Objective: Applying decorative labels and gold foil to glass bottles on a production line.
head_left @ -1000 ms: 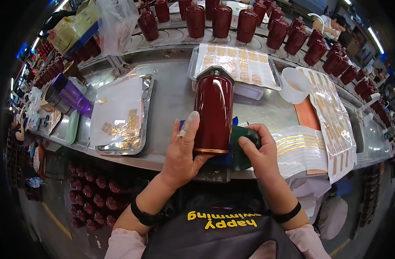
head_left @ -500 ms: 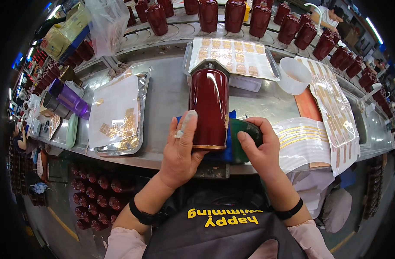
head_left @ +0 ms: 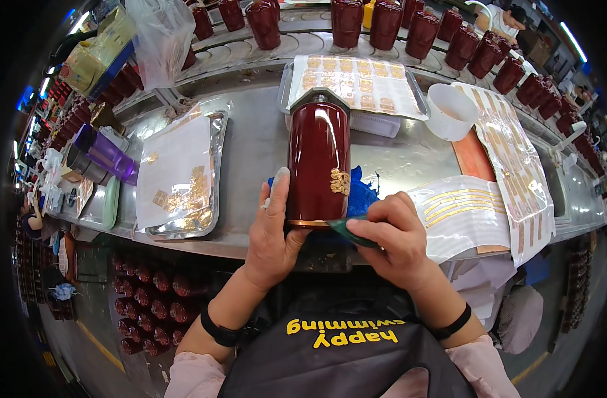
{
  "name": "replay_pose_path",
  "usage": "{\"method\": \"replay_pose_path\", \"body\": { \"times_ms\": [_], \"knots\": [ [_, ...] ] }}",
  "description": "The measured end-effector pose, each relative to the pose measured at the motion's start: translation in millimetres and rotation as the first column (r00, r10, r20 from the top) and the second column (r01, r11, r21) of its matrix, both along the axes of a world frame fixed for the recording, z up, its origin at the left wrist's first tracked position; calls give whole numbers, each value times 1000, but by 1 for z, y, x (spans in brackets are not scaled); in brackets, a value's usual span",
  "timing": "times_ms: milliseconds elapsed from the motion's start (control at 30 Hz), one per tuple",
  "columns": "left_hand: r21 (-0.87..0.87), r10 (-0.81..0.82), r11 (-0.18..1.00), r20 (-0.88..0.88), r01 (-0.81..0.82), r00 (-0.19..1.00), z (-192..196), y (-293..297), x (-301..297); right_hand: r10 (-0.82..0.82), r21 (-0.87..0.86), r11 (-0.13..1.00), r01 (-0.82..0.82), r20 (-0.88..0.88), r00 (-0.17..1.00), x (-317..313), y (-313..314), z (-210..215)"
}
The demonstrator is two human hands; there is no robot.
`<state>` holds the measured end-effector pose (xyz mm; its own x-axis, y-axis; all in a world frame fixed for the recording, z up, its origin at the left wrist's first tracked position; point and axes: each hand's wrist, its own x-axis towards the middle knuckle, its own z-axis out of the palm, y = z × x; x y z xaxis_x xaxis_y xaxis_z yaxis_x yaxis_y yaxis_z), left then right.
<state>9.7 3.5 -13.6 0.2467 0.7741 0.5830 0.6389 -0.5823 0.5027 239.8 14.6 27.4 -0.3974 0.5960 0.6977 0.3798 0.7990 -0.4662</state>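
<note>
In the head view, a dark red flask [head_left: 318, 162] is laid lengthwise on the steel bench [head_left: 257, 142], its base toward the person and its capped end pointing away. A gold decal [head_left: 340, 182] is seen on its right side, near the base. The flask is clasped at its lower left side by the left hand [head_left: 271, 232], the fingers stretched up along the body and the palm under the base. A small dark green pad [head_left: 352, 232] is pinched between thumb and fingers of the right hand [head_left: 396, 235], just right of the flask's base and touching its rim. A blue cloth [head_left: 362, 194] is spread under the flask and shows to its right.

Left of the flask, a steel tray [head_left: 214, 219] is set, lined with white paper and strewn with gold decal scraps. Further left of the flask, a purple bottle [head_left: 106, 154] is laid near the bench edge. Beyond the flask's capped end, a second tray [head_left: 417, 99] is covered by a sheet of gold decals. Right of the flask, a white cup [head_left: 451, 111] is placed, and decal sheets [head_left: 459, 212] are spread toward the bench's right end. Behind all this, well beyond the flask, a row of red flasks [head_left: 383, 23] is stood upright on a conveyor. Under the bench, left of the flask, more red flasks are stored on shelves.
</note>
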Motion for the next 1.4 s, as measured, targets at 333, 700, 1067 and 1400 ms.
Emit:
{"method": "replay_pose_path", "body": {
  "times_ms": [333,700,1067,1400],
  "knots": [
    [-19,-7,1000,6,7,1000,0,2,-1,349,-223,912,-343,-17,937,7,1,-1],
    [-78,-34,996,107,43,994,-3,-2,-1,-173,50,983,176,-63,983,-7,47,2],
    [90,58,995,-166,-44,984,11,5,3,120,-115,984,-135,-133,984,1,31,-15],
    [-3,48,999,-31,-49,998,1,2,2,43,17,999,-42,-29,999,-3,33,-10]
  ]
}}
